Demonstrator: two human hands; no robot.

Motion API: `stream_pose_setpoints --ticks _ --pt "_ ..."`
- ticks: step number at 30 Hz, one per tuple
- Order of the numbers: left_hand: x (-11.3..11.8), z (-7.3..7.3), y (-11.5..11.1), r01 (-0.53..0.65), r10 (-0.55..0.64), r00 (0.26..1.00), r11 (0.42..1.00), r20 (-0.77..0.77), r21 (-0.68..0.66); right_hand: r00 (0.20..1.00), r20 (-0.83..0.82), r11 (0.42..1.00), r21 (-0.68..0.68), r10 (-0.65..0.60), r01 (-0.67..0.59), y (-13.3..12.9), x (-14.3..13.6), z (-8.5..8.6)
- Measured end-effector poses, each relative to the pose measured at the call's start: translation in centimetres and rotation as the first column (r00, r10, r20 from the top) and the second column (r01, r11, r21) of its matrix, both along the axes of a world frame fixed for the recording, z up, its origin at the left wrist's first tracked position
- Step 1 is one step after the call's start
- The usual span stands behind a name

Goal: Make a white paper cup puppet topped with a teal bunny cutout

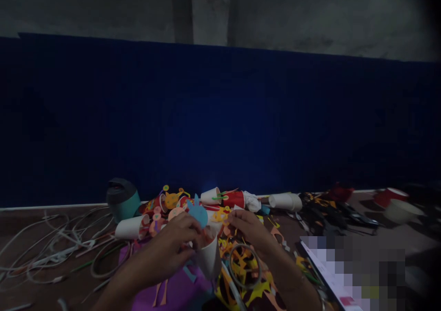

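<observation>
My left hand [181, 237] is closed at the rim of a white paper cup [208, 261], which tilts with its open top upward. A blue paper cutout [197, 214] with pointed tips shows just above these fingers; whether it is attached to the cup I cannot tell. To the right of the cup, my right hand [247, 226] is raised with thumb and fingers pinched together. A small yellow-orange paper cutout [220, 215] appears beside its fingertips, but what the pinch holds is unclear. Below the cup lies purple paper [186, 288].
Yellow paper scraps [255, 260] and a tape ring [245, 266] lie right of the cup. White cables [58, 242] tangle at left near a teal container [123, 200]. Paper cups [285, 201] line the back against a blue panel [220, 118]. A screen edge [327, 269] sits at right.
</observation>
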State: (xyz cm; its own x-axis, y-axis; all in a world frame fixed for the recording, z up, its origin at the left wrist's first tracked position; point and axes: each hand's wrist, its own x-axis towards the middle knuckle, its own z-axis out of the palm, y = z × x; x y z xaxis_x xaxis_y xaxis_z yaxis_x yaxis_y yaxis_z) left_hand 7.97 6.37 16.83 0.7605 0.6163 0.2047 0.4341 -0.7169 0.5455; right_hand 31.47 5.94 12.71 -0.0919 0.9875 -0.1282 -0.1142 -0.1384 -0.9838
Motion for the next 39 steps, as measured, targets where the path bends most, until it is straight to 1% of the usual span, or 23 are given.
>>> stream_pose_setpoints --ticks 2,4,6,7,8,10,11,13,15,17,18,19,20,22,24,25,28,30,32,34,36,37,39 --pt "-0.1 -0.1 0.1 0.007 -0.007 1.0 1.0 0.019 0.005 0.965 -0.249 0.984 -0.136 0.079 -0.116 0.0 0.6 0.0" --pt "-0.2 -0.1 0.1 0.011 -0.011 1.0 1.0 0.025 0.003 0.883 -0.446 0.93 -0.242 0.146 -0.276 0.1 1.2 -0.1" --pt "-0.5 0.1 0.0 0.013 -0.013 1.0 1.0 0.02 -0.002 0.83 -0.528 0.875 -0.3 0.18 -0.381 0.3 1.4 -0.3" --pt "-0.6 0.2 0.0 0.013 -0.013 1.0 1.0 0.022 -0.002 0.826 -0.535 0.875 -0.299 0.177 -0.381 0.4 1.4 -0.4" --pt "-0.7 0.2 0.0 0.009 -0.009 1.0 1.0 0.026 0.0 0.838 -0.522 0.899 -0.275 0.157 -0.34 0.5 1.3 -0.6" --pt "-0.6 0.1 0.0 -0.034 0.034 0.998 0.999 0.045 0.019 0.889 -0.449 0.965 -0.182 0.087 -0.186 0.6 1.0 -0.8" --pt "-0.4 -0.2 0.1 -0.08 0.078 0.995 0.996 0.061 0.039 0.914 -0.403 0.986 -0.123 0.052 -0.11 0.6 0.9 -1.0" --pt "0.2 -0.8 0.2 -0.215 0.205 0.971 0.974 0.122 0.075 0.938 -0.348 1.0 -0.021 -0.005 -0.002 0.7 0.5 -1.2" --pt "1.2 -1.6 0.3 -0.369 0.347 0.906 0.928 0.243 0.053 0.928 -0.371 0.996 0.055 -0.04 0.065 0.8 0.3 -1.4" --pt "2.3 -2.4 0.5 -0.491 0.482 0.773 0.866 0.412 -0.09 0.906 -0.419 0.988 0.102 -0.061 0.113 0.9 0.1 -1.6" --pt "2.9 -2.8 0.6 -0.488 0.527 0.712 0.847 0.464 -0.213 0.897 -0.437 0.985 0.116 -0.067 0.13 0.9 0.1 -1.7" --pt "3.4 -3.1 0.7 -0.44 0.553 0.662 0.833 0.506 -0.335 0.89 -0.45 0.982 0.126 -0.072 0.143 1.0 0.1 -1.7" --pt "3.8 -3.4 0.8 -0.356 0.561 0.629 0.823 0.538 -0.443 0.883 -0.464 0.979 0.131 -0.077 0.154 1.0 0.0 -1.7" --pt "4.5 -4.0 1.1 -0.145 0.553 0.602 0.785 0.576 -0.603 0.864 -0.497 0.98 0.116 -0.085 0.163 0.9 0.1 -1.4" --pt "4.9 -4.7 1.4 0.008 0.568 0.549 0.73 0.613 -0.683 0.836 -0.543 0.986 0.08 -0.081 0.147 0.8 0.2 -1.0" --pt "5.1 -5.0 1.5 0.043 0.593 0.503 0.709 0.629 -0.703 0.818 -0.569 0.988 0.057 -0.083 0.14 0.7 0.3 -0.9" --pt "5.5 -6.0 1.6 0.052 0.689 0.351 0.662 0.634 -0.748 0.761 -0.636 0.987 -0.005 -0.128 0.162 0.6 0.7 -0.5" --pt "5.8 -6.5 1.5 0.078 0.704 0.306 0.652 0.641 -0.754 0.74 -0.654 0.984 -0.032 -0.155 0.178 0.6 0.7 -0.5" --pt "6.2 -6.8 1.2 0.151 0.662 0.337 0.664 0.67 -0.732 0.743 -0.651 0.982 -0.028 -0.158 0.185 0.7 0.5 -0.7" --pt "6.5 -6.8 0.9 0.193 0.612 0.421 0.66 0.669 -0.726 0.764 -0.626 0.981 -0.01 -0.158 0.194 0.8 0.2 -0.8" --pt "6.7 -6.5 0.6 0.163 0.573 0.516 0.665 0.637 -0.729 0.789 -0.591 0.978 -0.001 -0.167 0.207 0.8 -0.1 -0.9" --pt "6.7 -6.4 0.6 0.132 0.55 0.548 0.687 0.63 -0.714 0.798 -0.577 0.977 -0.004 -0.176 0.212 0.9 -0.2 -1.0" --pt "6.6 -6.1 0.5 0.063 0.488 0.599 0.761 0.635 -0.645 0.791 -0.579 0.975 -0.038 -0.199 0.218 1.0 -0.2 -1.0"
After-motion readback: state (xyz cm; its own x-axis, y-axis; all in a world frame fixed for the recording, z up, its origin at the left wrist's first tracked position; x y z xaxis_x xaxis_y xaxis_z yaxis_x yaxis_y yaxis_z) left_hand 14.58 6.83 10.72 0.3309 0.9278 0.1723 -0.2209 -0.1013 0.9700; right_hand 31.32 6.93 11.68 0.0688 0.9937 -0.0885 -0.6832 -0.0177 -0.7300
